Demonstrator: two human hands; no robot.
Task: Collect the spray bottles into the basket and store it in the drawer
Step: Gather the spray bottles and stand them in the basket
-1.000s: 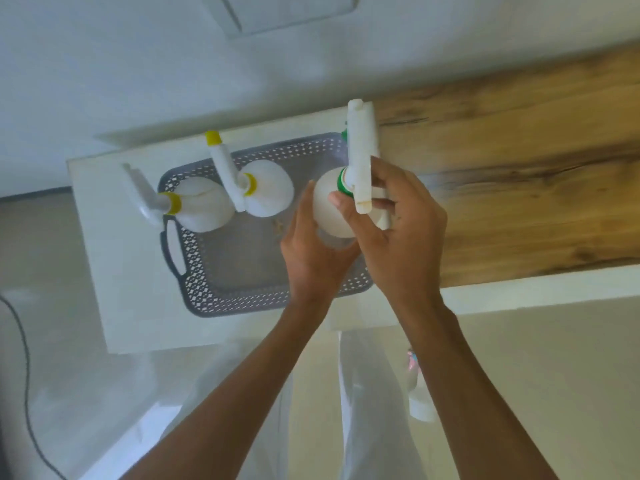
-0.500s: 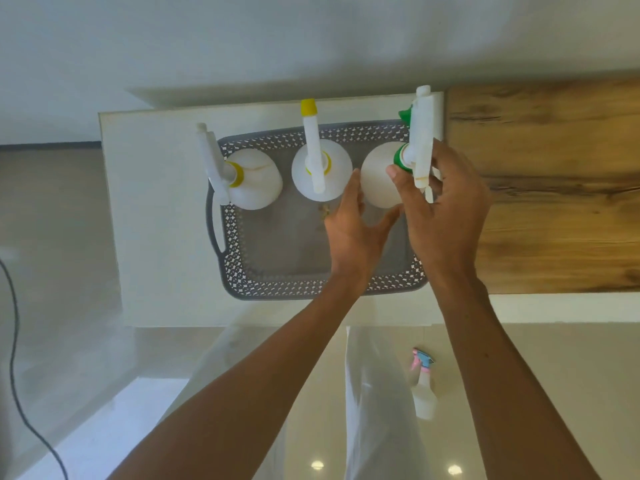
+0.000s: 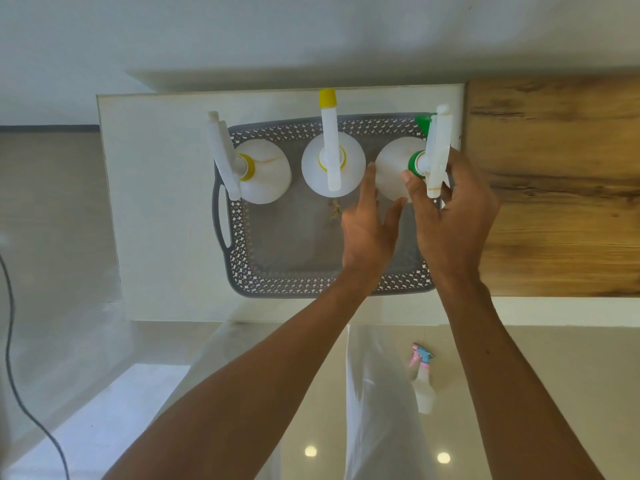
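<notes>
A grey perforated basket [image 3: 239,271] sits on a white counter top [image 3: 159,202]. Three white spray bottles stand upright along its far side. The left bottle [image 3: 266,171] and the middle bottle [image 3: 311,164] have yellow collars. The right bottle [image 3: 391,168] has a green collar and stands in the basket's far right corner. My right hand [image 3: 453,216] is wrapped around that bottle's trigger head, thumb at the green collar. My left hand [image 3: 367,233] is open, fingers spread, against the near left side of the same bottle's body.
A wooden surface [image 3: 554,202] adjoins the white top on the right. The basket's handle [image 3: 221,216] faces left. On the tiled floor below lies a small spray bottle with a pink and blue head [image 3: 422,379]. A black cable [image 3: 10,341] runs down the left edge.
Both hands carried the green-collared bottle to the basket's far right corner and set it upright there. My left hand has loosened from its body. The view has shifted and now looks more squarely over the basket.
</notes>
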